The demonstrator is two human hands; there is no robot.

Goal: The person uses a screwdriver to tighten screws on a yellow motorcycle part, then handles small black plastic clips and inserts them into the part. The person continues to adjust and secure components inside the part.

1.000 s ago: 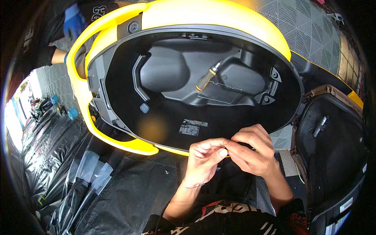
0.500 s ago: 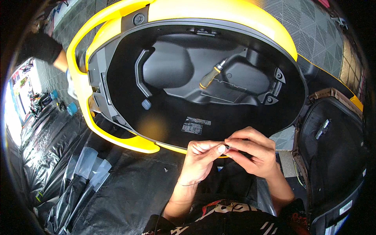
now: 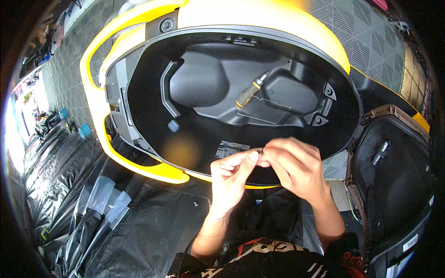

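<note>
Over the near rim of a scooter's black under-seat storage bin [image 3: 148,99], my two hands meet. My left hand [image 3: 230,175] is closed in a pinch, thumb against the forefinger. Facing it, the fingertips of my right hand [image 3: 296,169] come together at the same spot. A tiny dark piece [image 3: 260,151] shows between the fingertips; it is too small and too covered for its kind to be told. Inside the bin a screwdriver [image 3: 249,94] with a yellow and black handle lies on the floor, its tip toward the far right. Neither hand touches it.
Yellow bodywork [image 3: 278,13] and a yellow grab rail [image 3: 88,60] frame the bin. The tipped-open seat [image 3: 394,180] stands at the right. Clear plastic pieces with black wrapping [image 3: 103,193] lie on black sheeting [image 3: 153,227] at the left. A blue cup-like object [image 3: 84,131] is farther off.
Both hands have risen a little farther over the bin, still pinched together, with the right fingers now bent more downward. Another person's arm at the far left has gone from view.
</note>
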